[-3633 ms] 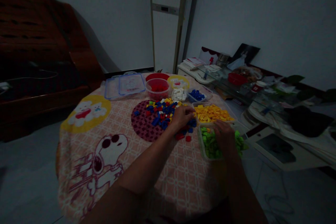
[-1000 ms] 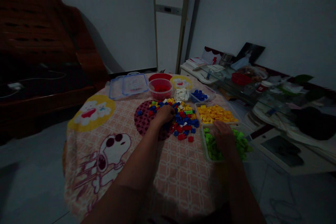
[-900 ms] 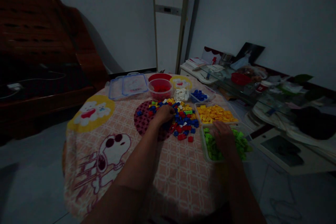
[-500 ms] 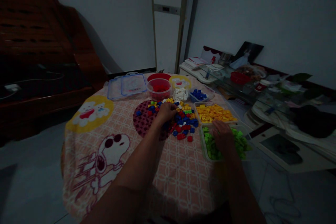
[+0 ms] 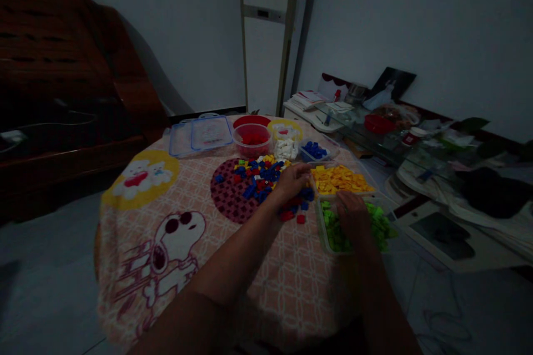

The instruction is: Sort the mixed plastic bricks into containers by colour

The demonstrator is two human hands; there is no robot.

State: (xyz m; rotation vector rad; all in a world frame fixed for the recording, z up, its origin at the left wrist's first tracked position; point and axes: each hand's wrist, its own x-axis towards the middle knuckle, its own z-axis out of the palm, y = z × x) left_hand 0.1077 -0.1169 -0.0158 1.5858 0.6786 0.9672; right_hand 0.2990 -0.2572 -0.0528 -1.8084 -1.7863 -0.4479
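Note:
My left hand (image 5: 291, 182) is over the right side of a pile of mixed bricks (image 5: 262, 177), beside the tub of yellow bricks (image 5: 341, 179). Its fingers are bent together; whatever they pinch is too small and dark to make out. My right hand (image 5: 352, 208) rests over the near tub of green bricks (image 5: 378, 227), at the edge shared with the yellow tub, and its fingertips are partly hidden. Behind the pile are white bricks (image 5: 286, 149), a tub of blue bricks (image 5: 314, 150) and a round tub of red bricks (image 5: 253, 138).
Clear lids with blue rims (image 5: 211, 133) lie at the table's back left. The patterned tablecloth (image 5: 283, 277) covers the round table. A cluttered glass shelf (image 5: 358, 130) stands to the right, and a wooden bench (image 5: 54, 66) to the left.
My left hand has moved right, from the middle of the pile to its right side near the yellow tub, uncovering blue and red bricks. My right hand has hardly moved.

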